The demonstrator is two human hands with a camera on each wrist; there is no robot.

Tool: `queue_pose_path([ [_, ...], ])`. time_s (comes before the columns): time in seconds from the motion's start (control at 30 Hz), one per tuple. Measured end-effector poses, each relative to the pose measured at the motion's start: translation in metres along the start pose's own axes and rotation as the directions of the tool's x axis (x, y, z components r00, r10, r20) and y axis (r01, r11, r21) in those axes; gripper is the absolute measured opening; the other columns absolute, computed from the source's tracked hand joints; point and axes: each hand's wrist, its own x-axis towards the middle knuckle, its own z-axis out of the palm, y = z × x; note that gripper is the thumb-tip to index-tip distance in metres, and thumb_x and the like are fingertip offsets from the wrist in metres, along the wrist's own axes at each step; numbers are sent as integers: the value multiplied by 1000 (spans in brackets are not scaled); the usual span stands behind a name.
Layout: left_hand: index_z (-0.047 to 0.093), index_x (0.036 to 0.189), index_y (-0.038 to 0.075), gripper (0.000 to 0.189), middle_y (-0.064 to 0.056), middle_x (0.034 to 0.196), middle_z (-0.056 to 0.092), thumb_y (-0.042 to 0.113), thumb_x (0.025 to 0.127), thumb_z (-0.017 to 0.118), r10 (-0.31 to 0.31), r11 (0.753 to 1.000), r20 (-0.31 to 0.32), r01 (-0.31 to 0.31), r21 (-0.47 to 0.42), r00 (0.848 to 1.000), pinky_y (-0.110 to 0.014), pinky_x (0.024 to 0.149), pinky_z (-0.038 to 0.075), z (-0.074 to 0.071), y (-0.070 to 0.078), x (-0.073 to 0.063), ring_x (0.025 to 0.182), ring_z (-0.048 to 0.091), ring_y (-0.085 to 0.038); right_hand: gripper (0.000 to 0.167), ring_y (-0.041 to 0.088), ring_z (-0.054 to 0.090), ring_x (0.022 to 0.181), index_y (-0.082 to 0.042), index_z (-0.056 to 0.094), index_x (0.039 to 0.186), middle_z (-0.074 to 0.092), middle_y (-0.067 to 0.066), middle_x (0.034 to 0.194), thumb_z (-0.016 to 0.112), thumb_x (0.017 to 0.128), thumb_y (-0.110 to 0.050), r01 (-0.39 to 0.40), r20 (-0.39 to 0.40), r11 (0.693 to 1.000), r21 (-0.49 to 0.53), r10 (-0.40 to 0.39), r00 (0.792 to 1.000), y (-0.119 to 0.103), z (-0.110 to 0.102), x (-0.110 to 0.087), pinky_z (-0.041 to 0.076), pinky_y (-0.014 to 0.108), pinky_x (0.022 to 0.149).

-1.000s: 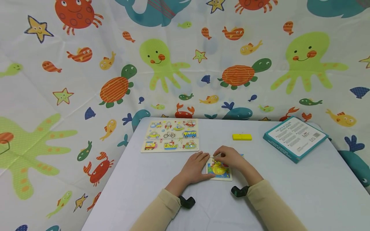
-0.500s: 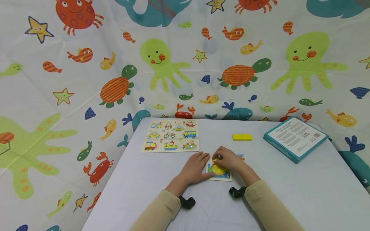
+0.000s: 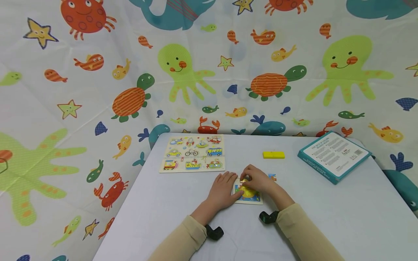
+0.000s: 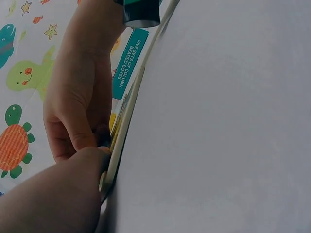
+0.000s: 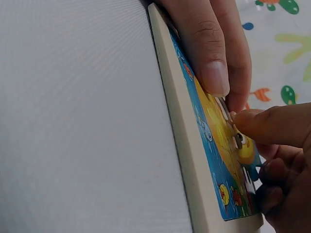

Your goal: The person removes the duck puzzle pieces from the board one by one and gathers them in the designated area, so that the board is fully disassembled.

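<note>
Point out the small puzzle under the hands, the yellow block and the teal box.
Small puzzle (image 3: 250, 195): head view, lower part of its picture.
Yellow block (image 3: 273, 155): head view, its middle.
Teal box (image 3: 335, 155): head view, its white printed face.

Against the head view of one second ago, I log the right hand (image 3: 259, 181) slightly further left, its fingers now covering more of the duck puzzle (image 3: 253, 198)'s upper part. The blue-and-orange piece (image 3: 272, 177), mostly hidden by that hand then, now shows. Within the last half second, my left hand (image 3: 222, 190) moved its thumb further up the puzzle; its black wrist camera (image 3: 214, 232) shifted right.
</note>
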Motion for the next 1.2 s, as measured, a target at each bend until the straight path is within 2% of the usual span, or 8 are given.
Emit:
queue_pose_path([
  [0.23,43,149,18,72,3,152,45,65,94,48,-9,1000,6,9,1,1000,-46,122,24,0,0,1,147,33,-22,15,14,53,89,-27,70,93,61,-6,104,67,92,-13,-4,-18,1000,-9,4,1000,1,-1,-1,49,34,84],
  [0.5,43,149,18,73,3,153,44,65,94,48,-9,1000,5,9,10,1000,-46,122,25,0,0,1,147,33,-21,13,13,54,68,-21,67,102,62,-3,93,60,97,-11,-23,-2,999,31,23,1000,-1,-7,-3,49,26,63],
  [0.7,43,149,18,73,3,152,45,65,94,49,-9,1000,5,9,7,1000,-46,122,25,-1,0,1,147,34,-21,13,12,54,78,-22,68,102,65,-5,93,61,97,-12,2,-8,1000,-11,-2,1000,-1,-11,-3,48,27,72],
  [0.9,43,149,18,72,3,152,45,65,94,48,-11,1000,3,11,1,1000,-47,122,26,-1,0,0,147,34,-21,13,13,54,79,-22,69,101,65,-5,93,60,98,-13,-13,-9,1000,21,13,1000,-1,-11,-3,48,29,74],
  [1.03,47,145,18,65,2,149,48,61,97,46,-49,998,-14,49,-38,999,-48,121,27,0,2,3,145,36,-20,12,14,54,80,-23,68,101,65,-5,92,61,98,-14,-25,-1,999,27,25,1000,0,-10,-2,48,29,76],
  [1.2,54,132,17,57,-1,140,52,60,96,49,-116,990,-82,109,-84,990,-50,116,31,4,11,10,137,42,-22,12,14,54,80,-23,69,101,65,-6,92,61,97,-14,-25,-5,999,31,25,1000,2,-9,-2,48,31,76],
])
